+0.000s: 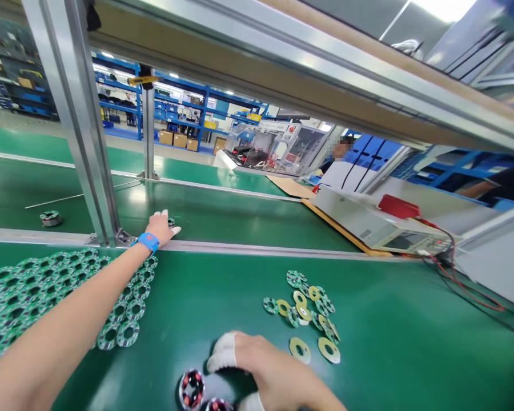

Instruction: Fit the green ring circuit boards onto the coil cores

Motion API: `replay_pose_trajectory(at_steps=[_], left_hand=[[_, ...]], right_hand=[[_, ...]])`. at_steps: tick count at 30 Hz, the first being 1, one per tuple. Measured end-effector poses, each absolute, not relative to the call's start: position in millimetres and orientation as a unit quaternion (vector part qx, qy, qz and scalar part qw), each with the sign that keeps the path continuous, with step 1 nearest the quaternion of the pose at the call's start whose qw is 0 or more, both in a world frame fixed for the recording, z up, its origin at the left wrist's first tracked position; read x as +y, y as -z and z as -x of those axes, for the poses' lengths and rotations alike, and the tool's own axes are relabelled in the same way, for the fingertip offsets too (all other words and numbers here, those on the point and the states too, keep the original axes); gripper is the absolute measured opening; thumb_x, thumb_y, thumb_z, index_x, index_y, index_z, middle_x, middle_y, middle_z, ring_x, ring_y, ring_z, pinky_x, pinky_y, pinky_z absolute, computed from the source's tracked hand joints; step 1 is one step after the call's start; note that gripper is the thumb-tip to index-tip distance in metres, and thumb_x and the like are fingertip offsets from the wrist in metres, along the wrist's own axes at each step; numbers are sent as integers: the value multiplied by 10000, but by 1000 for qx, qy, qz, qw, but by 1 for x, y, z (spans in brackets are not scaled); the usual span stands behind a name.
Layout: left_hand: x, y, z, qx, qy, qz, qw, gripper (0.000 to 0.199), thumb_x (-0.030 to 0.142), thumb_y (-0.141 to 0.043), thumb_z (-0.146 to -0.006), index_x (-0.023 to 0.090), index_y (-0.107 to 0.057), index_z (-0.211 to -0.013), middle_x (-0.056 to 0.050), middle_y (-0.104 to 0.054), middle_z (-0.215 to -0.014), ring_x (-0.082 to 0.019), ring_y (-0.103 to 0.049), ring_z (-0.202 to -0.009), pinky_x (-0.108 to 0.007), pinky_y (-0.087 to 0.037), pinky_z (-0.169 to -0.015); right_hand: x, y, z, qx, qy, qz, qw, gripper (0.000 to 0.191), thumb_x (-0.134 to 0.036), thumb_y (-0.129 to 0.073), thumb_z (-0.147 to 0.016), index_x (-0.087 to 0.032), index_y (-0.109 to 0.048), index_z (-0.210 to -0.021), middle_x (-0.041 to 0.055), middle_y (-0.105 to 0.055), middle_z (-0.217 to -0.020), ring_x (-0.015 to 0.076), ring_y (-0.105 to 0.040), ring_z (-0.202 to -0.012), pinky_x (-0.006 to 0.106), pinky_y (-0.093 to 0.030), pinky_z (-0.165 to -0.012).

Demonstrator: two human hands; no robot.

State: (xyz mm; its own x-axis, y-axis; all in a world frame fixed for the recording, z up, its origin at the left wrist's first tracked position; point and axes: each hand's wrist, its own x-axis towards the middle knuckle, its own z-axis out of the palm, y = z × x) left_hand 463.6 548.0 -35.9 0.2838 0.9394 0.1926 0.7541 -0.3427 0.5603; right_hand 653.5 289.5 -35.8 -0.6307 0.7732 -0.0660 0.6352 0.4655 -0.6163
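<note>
Green, smooth, glossy mat [188,291] across the frame. Grooved aluminium post [83,123], upper left. Pale metal box [346,218] at right, slotted vents; panel marks too small to read. Flat green rings [59,292] packed edge to edge, left. Right hand [263,359], bottom centre: curled, thumb apart from white-covered fingers, beside two metal-rimmed cores [184,389] with red inside. Left hand [160,227], left of centre: blue wristband [149,242], digits about a small part [171,222]; grip, cannot tell. Yellow rings [294,346] scattered with green ones, right of centre.
</note>
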Motion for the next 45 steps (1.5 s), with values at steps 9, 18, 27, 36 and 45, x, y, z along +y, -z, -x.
replay_pose_trajectory(at_steps=[9, 18, 27, 36, 45], left_hand=[[398, 67, -472, 290, -146, -834, 446, 560, -21, -492, -577, 168, -583, -1097, -18, -647, -964, -147, -593, -805, -229, -480, -733], [378, 80, -481, 257, -195, -841, 435, 573, 181, -689, -643, 184, -505, -1186, -63, -591, -1099, -224, -530, -999, -317, -406, -889], [381, 75, -478, 206, -164, -884, 387, 169, 57, -581, -712, 205, -566, -792, 25, -589, -779, -164, -510, -825, -225, -372, -700], [382, 74, -476, 221, -140, -871, 416, 239, 82, -572, -748, 207, -607, -948, -15, -599, -871, -181, -517, -884, -243, -397, -756], [386, 78, -474, 266, -154, -842, 443, 675, -50, -421, -650, 138, -431, -1299, -106, -474, -1301, -209, -419, -1216, -353, -292, -1068]], right_hand=[[299, 57, -648, -754, -255, 563, 222, 238, -247, -716, -704, -215, -657, -932, -5, -609, -735, 154, -542, -663, 248, -436, -618], [296, 69, -644, -725, -105, 634, 248, 430, -281, -678, -721, -180, -530, -1113, 71, -609, -904, 204, -556, -755, 314, -474, -620], [293, 50, -657, -890, -23, 411, 195, 329, -169, -326, -938, -229, -649, -949, 58, -666, -785, 189, -594, -786, 304, -497, -661], [285, 49, -645, -901, -48, 396, 171, 361, -409, -367, -912, -178, -624, -1014, 69, -674, -782, 192, -608, -685, 295, -489, -590], [307, 48, -718, -615, 141, 775, -40, 257, -366, -635, -764, -122, -712, -781, 184, -672, -959, 355, -580, -944, 469, -464, -802]])
